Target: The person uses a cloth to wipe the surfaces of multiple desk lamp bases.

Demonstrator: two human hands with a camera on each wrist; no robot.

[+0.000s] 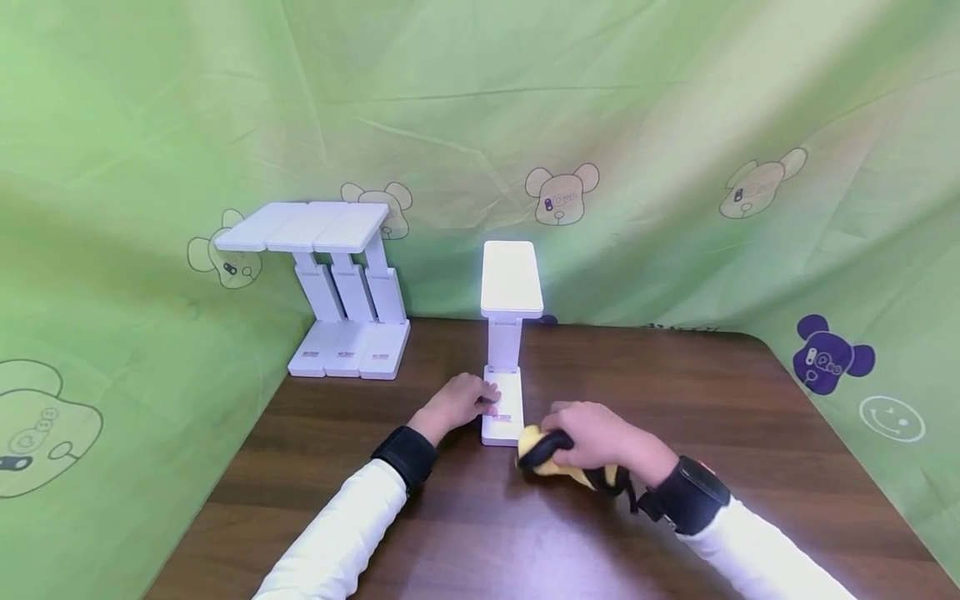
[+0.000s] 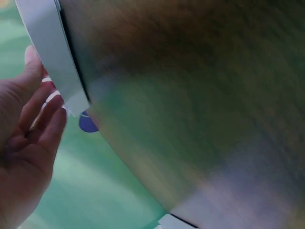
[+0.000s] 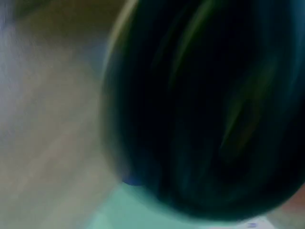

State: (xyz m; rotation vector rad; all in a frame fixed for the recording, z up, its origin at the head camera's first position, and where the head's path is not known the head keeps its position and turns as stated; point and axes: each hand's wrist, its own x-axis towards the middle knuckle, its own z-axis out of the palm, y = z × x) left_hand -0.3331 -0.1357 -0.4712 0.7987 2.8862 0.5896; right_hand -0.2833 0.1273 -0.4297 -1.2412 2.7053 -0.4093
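A white folding desk lamp (image 1: 512, 279) stands upright at the middle of the table, its head panel bright. My left hand (image 1: 462, 403) rests against the left side of its base, fingertips over the upper face; in the left wrist view the loosely bent fingers (image 2: 51, 125) lie beside the base edge (image 2: 52, 47). Just right of the base, my right hand (image 1: 596, 435) grips a yellow-and-black striped thing (image 1: 564, 467), rounded and soft-looking, with a dark strip hanging off it. The right wrist view shows only a blurred dark curved shape (image 3: 157, 119), too smeared to tell its kind.
Several matching white lamps (image 1: 348, 350) stand side by side at the table's back left. A green cloth (image 1: 450, 125) with bear-head prints hangs behind and at both sides. Brown wood tabletop (image 1: 675, 375) spreads around the lamp.
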